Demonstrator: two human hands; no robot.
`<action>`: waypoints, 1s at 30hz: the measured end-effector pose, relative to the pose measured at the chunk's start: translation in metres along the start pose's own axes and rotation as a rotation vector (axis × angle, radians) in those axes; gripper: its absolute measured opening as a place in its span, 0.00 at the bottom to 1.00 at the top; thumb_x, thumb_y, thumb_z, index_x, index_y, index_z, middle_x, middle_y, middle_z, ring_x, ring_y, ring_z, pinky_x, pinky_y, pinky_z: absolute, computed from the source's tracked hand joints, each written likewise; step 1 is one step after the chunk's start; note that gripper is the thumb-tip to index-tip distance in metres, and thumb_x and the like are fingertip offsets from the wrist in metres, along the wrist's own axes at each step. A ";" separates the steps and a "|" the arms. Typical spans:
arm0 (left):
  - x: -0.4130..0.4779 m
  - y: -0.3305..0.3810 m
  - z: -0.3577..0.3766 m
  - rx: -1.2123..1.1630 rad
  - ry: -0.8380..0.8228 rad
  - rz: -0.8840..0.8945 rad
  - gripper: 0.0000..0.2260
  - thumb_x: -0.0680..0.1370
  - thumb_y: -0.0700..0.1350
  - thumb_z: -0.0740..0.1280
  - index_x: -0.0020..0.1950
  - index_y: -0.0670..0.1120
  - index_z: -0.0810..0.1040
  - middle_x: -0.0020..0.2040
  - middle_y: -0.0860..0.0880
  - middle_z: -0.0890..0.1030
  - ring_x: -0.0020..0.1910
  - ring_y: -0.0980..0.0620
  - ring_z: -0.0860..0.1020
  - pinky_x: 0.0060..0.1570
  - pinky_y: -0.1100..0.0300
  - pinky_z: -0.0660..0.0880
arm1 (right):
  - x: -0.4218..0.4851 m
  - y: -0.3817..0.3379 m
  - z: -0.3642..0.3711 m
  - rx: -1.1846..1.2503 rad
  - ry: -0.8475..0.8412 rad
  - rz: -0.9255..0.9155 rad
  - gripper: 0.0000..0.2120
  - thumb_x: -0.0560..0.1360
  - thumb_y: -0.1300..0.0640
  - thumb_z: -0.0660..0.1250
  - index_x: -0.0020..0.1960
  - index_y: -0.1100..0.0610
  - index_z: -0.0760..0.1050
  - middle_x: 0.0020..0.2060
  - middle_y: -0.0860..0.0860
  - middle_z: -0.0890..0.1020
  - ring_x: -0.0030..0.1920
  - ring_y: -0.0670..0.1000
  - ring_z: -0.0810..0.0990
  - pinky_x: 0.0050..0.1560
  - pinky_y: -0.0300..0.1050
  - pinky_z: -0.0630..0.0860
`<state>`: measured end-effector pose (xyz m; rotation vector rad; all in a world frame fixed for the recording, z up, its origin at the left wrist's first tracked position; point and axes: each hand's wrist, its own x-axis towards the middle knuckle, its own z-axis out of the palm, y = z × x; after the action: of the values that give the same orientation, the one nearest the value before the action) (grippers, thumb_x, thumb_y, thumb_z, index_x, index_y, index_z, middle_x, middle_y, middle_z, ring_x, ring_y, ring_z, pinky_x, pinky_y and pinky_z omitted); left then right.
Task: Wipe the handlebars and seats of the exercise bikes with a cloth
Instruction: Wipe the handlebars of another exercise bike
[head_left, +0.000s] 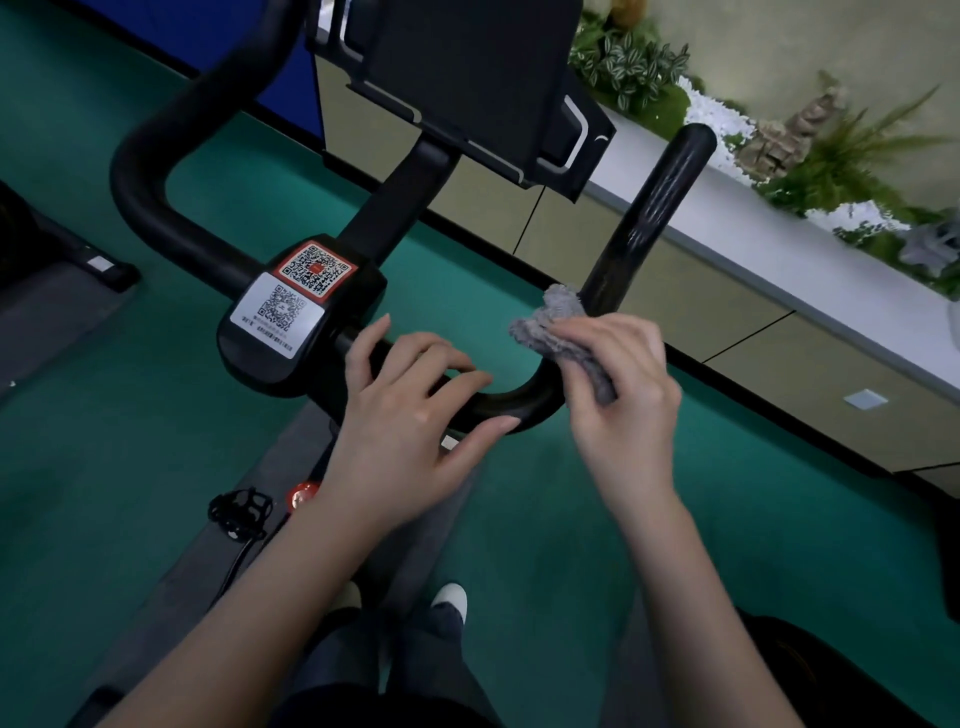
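Observation:
A black exercise-bike handlebar (649, 218) curves in a U across the middle of the head view, with a centre block bearing two QR-code stickers (296, 301). My right hand (623, 384) grips a crumpled grey cloth (556, 322) and holds it against the bend of the right bar. My left hand (410, 410) grips the lower crossbar just left of that bend, fingers curled over it and thumb below. No seat is in view.
A black tablet holder (467, 78) rises behind the handlebar. A white ledge (779, 223) with artificial plants (639, 62) runs along the right. Below lie green floor (545, 545), a grey mat (218, 561), a black pedal (239, 512) and a red knob (304, 496). Another machine's base (62, 260) sits at left.

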<state>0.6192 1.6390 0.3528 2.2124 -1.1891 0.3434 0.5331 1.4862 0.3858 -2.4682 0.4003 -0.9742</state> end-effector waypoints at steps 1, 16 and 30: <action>0.000 0.002 0.001 -0.006 0.008 -0.002 0.17 0.77 0.60 0.63 0.49 0.48 0.83 0.48 0.52 0.81 0.55 0.48 0.77 0.69 0.45 0.56 | 0.007 0.002 -0.004 -0.027 -0.049 0.007 0.09 0.72 0.70 0.69 0.50 0.62 0.81 0.45 0.48 0.80 0.50 0.55 0.75 0.55 0.34 0.69; -0.004 0.024 0.019 -0.002 0.100 -0.090 0.17 0.76 0.59 0.65 0.48 0.47 0.83 0.44 0.52 0.81 0.52 0.47 0.78 0.70 0.45 0.59 | 0.072 -0.006 -0.012 -0.341 -0.679 -0.095 0.10 0.75 0.64 0.65 0.54 0.58 0.81 0.48 0.53 0.82 0.52 0.53 0.70 0.53 0.48 0.71; 0.001 0.030 0.023 0.081 0.161 -0.076 0.18 0.77 0.59 0.64 0.46 0.45 0.83 0.41 0.50 0.81 0.46 0.46 0.79 0.68 0.47 0.63 | 0.074 0.004 -0.012 -0.311 -0.685 -0.184 0.10 0.75 0.66 0.65 0.52 0.58 0.81 0.46 0.53 0.82 0.47 0.48 0.65 0.49 0.44 0.67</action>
<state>0.5944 1.6114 0.3463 2.2447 -1.0185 0.5361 0.5772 1.4478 0.4335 -2.9569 0.0946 -0.0790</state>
